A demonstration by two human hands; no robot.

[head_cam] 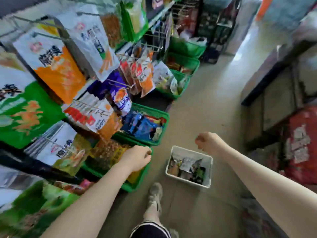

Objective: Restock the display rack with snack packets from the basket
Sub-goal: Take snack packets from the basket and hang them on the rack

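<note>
On the floor beside the display rack (72,69) sits the white basket (206,183) of snack packets (187,166); left hand (137,158) and right hand (208,140) hover above, fingers clenched, both empty

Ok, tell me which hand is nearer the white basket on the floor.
Right. The right hand hangs loosely closed just above the white basket's far rim, while the left hand is off to the basket's left, over a green crate of packets.
</note>
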